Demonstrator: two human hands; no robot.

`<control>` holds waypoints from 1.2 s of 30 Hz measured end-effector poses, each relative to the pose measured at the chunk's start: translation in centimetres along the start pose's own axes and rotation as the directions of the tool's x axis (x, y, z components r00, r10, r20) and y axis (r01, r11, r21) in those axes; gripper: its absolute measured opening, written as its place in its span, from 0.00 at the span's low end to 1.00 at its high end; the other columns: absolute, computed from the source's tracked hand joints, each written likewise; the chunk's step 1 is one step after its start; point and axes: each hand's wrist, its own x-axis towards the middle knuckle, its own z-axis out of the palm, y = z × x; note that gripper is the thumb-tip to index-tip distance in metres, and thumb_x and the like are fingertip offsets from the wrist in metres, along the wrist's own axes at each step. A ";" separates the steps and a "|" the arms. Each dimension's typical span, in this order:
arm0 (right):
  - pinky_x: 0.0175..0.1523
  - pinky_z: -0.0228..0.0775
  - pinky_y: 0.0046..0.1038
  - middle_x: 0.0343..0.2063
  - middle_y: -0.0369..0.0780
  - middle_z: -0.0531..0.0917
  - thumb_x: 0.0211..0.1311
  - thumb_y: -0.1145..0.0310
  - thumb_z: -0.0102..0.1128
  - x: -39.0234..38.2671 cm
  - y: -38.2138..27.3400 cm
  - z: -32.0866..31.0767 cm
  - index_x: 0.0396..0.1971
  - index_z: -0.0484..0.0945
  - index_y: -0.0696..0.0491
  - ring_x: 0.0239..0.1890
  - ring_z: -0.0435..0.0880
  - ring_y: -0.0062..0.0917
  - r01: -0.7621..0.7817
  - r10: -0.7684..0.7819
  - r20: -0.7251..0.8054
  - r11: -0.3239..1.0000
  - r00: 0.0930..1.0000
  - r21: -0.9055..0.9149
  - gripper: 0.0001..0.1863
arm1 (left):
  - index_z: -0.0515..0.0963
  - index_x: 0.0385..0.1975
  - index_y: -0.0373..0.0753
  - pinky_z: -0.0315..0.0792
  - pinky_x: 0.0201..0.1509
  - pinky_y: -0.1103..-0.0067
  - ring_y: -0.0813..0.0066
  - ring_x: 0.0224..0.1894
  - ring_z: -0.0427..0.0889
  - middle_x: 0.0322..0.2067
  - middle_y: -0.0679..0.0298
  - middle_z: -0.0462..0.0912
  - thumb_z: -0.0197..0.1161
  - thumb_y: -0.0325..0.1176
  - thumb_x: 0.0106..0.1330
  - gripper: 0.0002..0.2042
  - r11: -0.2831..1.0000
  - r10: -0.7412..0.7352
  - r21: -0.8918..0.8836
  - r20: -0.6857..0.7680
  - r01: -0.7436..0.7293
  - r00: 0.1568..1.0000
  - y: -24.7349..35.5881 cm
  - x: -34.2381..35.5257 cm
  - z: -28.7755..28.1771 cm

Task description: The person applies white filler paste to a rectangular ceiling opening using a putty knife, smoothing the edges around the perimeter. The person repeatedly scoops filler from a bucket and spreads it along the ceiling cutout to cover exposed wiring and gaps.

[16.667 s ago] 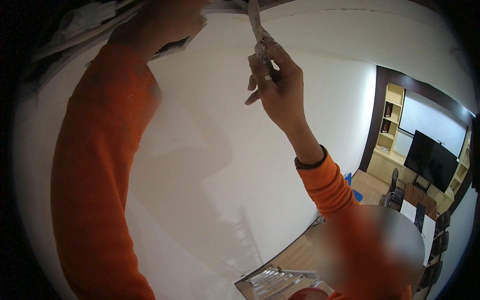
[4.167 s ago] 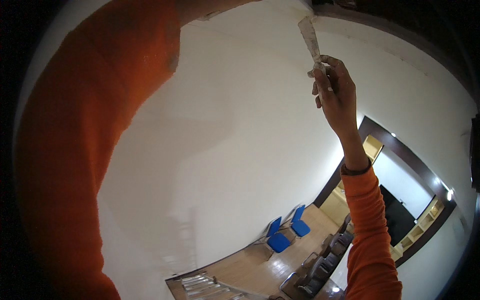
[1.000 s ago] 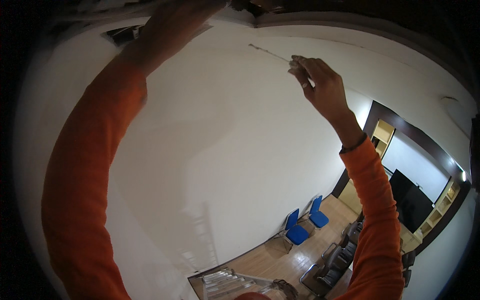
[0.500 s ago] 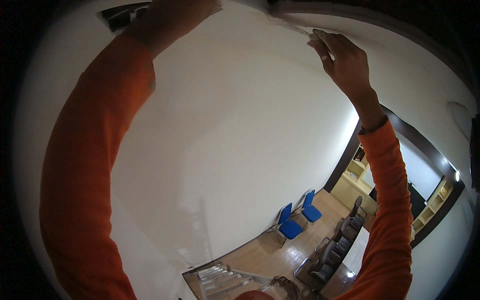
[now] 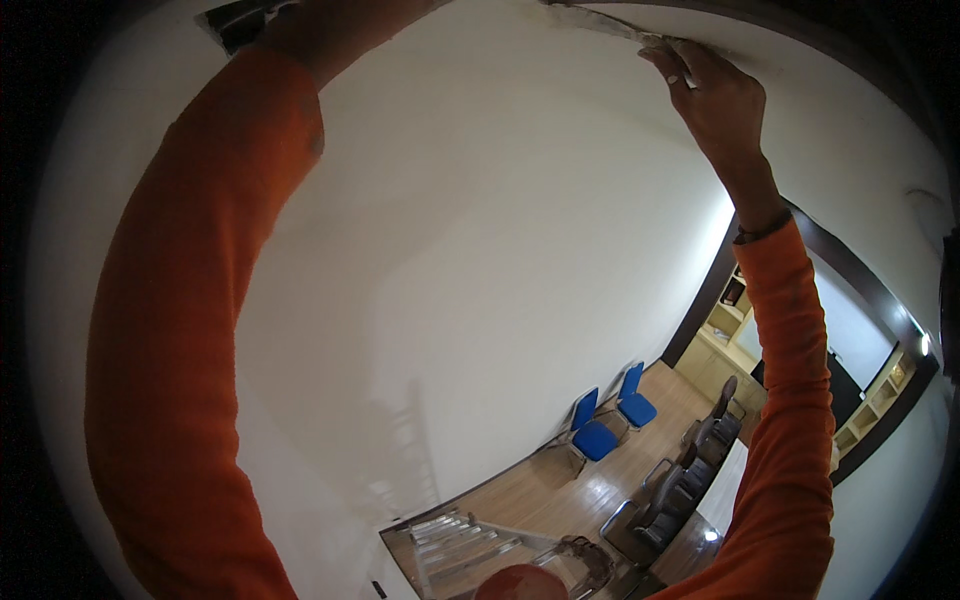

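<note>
Pinching the putty knife (image 5: 598, 26), the right hand (image 5: 722, 105) has risen to the upper wall (image 5: 500, 90), seemingly within working reach; the left hand is out of view.

Right hand (image 5: 725, 108) upper right, scraper (image 5: 605, 26) in it, blade toward left. Left sleeve (image 5: 180, 330) near, at left. Wall (image 5: 480, 250) behind. Ladder (image 5: 460, 545) near, on floor (image 5: 545, 502). Two chairs (image 5: 595, 441) farther right, along wall. Armchairs (image 5: 678, 490) between them and table (image 5: 726, 488). Shelves (image 5: 725, 322) far right.
</note>
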 end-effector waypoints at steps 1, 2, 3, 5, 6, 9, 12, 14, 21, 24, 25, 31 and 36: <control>0.27 0.78 0.26 0.27 0.34 0.89 0.63 0.54 0.68 -0.3 0.2 -0.1 0.34 0.86 0.49 0.23 0.87 0.24 -0.015 0.015 0.001 1.000 1.000 0.010 0.13 | 0.73 0.62 0.40 0.71 0.62 0.61 0.55 0.57 0.79 0.56 0.54 0.80 0.74 0.34 0.57 0.31 1.000 -0.020 -0.001 0.043 0.021 0.999 -0.1 0.0 -0.1; 0.28 0.79 0.27 0.28 0.35 0.89 0.64 0.53 0.68 -0.7 0.6 -0.3 0.35 0.85 0.49 0.24 0.88 0.25 -0.030 0.030 0.004 0.999 1.000 0.020 0.14 | 0.74 0.62 0.40 0.72 0.62 0.61 0.55 0.56 0.79 0.55 0.54 0.81 0.74 0.35 0.56 0.31 0.999 -0.042 -0.003 0.085 0.042 0.996 0.1 0.2 -0.4; 0.29 0.81 0.28 0.28 0.36 0.89 0.64 0.52 0.67 -1.1 0.7 -0.5 0.35 0.85 0.49 0.26 0.89 0.27 -0.045 0.044 0.007 0.999 0.999 0.028 0.15 | 0.74 0.61 0.39 0.72 0.61 0.62 0.55 0.56 0.80 0.55 0.54 0.81 0.74 0.35 0.56 0.30 0.998 -0.063 -0.004 0.126 0.064 0.990 0.2 0.3 -0.6; 0.29 0.80 0.27 0.29 0.36 0.89 0.64 0.53 0.67 -2.6 0.6 -0.9 0.36 0.85 0.48 0.26 0.89 0.26 -0.059 0.059 0.008 0.997 0.998 0.048 0.14 | 0.75 0.60 0.39 0.73 0.59 0.62 0.56 0.54 0.81 0.53 0.54 0.82 0.74 0.35 0.56 0.29 0.997 0.009 -0.079 0.036 -0.006 0.999 -0.3 0.0 0.0; 0.29 0.80 0.27 0.29 0.35 0.89 0.64 0.53 0.68 -3.5 0.5 -1.1 0.36 0.85 0.48 0.26 0.89 0.25 -0.067 0.067 0.011 0.996 0.998 0.057 0.13 | 0.76 0.59 0.39 0.74 0.59 0.62 0.56 0.53 0.81 0.52 0.54 0.83 0.74 0.35 0.56 0.28 0.992 0.043 -0.117 -0.011 -0.044 0.999 -0.3 -0.1 0.4; 0.29 0.80 0.26 0.29 0.35 0.89 0.63 0.56 0.70 -4.6 -1.3 -1.0 0.35 0.85 0.49 0.27 0.89 0.25 -0.163 0.167 -0.009 0.973 0.986 0.163 0.12 | 0.77 0.58 0.40 0.75 0.57 0.62 0.57 0.51 0.82 0.51 0.54 0.84 0.74 0.34 0.57 0.27 0.996 -0.043 0.078 0.032 0.040 0.999 1.1 0.2 -0.8; 0.30 0.80 0.25 0.30 0.38 0.88 0.64 0.65 0.69 -4.8 -3.7 -1.0 0.51 0.80 0.51 0.28 0.88 0.23 -0.324 0.308 0.116 0.812 0.944 0.485 0.17 | 0.77 0.59 0.41 0.75 0.56 0.62 0.58 0.50 0.83 0.48 0.55 0.84 0.74 0.34 0.56 0.28 0.997 -0.057 0.057 0.086 0.052 0.995 -0.7 1.0 0.3; 0.30 0.79 0.24 0.28 0.40 0.85 0.68 0.69 0.64 -4.6 -5.8 -1.6 0.64 0.71 0.50 0.24 0.84 0.18 -0.568 0.433 0.377 0.514 0.819 0.643 0.25 | 0.77 0.59 0.42 0.75 0.56 0.62 0.56 0.50 0.83 0.48 0.54 0.84 0.74 0.35 0.55 0.28 0.998 -0.060 0.040 0.092 0.056 0.994 -1.2 1.5 1.3; 0.19 0.73 0.19 0.30 0.34 0.75 0.76 0.60 0.55 -3.7 -14.4 0.2 0.59 0.74 0.50 0.21 0.77 0.16 -0.493 0.246 0.888 -0.759 0.389 0.426 0.17 | 0.77 0.58 0.43 0.75 0.56 0.60 0.50 0.49 0.83 0.47 0.49 0.84 0.75 0.34 0.54 0.28 0.999 -0.044 0.002 0.077 0.044 0.996 -0.9 2.1 0.0; 0.29 0.74 0.25 0.31 0.35 0.75 0.79 0.60 0.46 -2.6 -16.9 1.3 0.57 0.70 0.49 0.24 0.74 0.19 -0.163 0.271 0.861 -0.915 0.430 0.369 0.14 | 0.77 0.57 0.43 0.75 0.56 0.60 0.50 0.50 0.83 0.47 0.50 0.84 0.75 0.34 0.54 0.28 0.997 -0.074 0.018 0.138 0.072 0.988 0.7 2.6 -0.4; 0.31 0.74 0.26 0.31 0.35 0.75 0.79 0.60 0.44 -1.9 -17.7 2.0 0.57 0.70 0.49 0.24 0.73 0.19 -0.030 0.292 0.849 -0.940 0.440 0.339 0.14 | 0.77 0.57 0.43 0.75 0.56 0.60 0.50 0.50 0.83 0.47 0.50 0.84 0.75 0.34 0.53 0.28 0.998 -0.068 0.007 0.138 0.067 0.988 0.5 2.6 -0.2; 0.33 0.72 0.29 0.31 0.38 0.74 0.80 0.62 0.38 2.6 -20.9 2.8 0.51 0.68 0.49 0.27 0.73 0.22 0.155 0.415 0.797 -0.909 0.439 0.387 0.11 | 0.74 0.60 0.42 0.74 0.58 0.59 0.48 0.52 0.81 0.49 0.48 0.83 0.76 0.34 0.53 0.31 0.977 0.208 0.097 -0.268 -0.189 0.941 -7.2 -0.7 6.7; 0.31 0.70 0.28 0.31 0.37 0.73 0.80 0.61 0.38 4.4 -21.9 3.0 0.47 0.68 0.48 0.27 0.72 0.22 0.333 0.465 0.788 -0.877 0.404 0.346 0.09 | 0.69 0.65 0.42 0.72 0.61 0.60 0.46 0.56 0.78 0.54 0.47 0.80 0.76 0.33 0.52 0.37 0.999 0.036 0.026 -0.030 -0.035 0.999 -0.9 0.9 0.3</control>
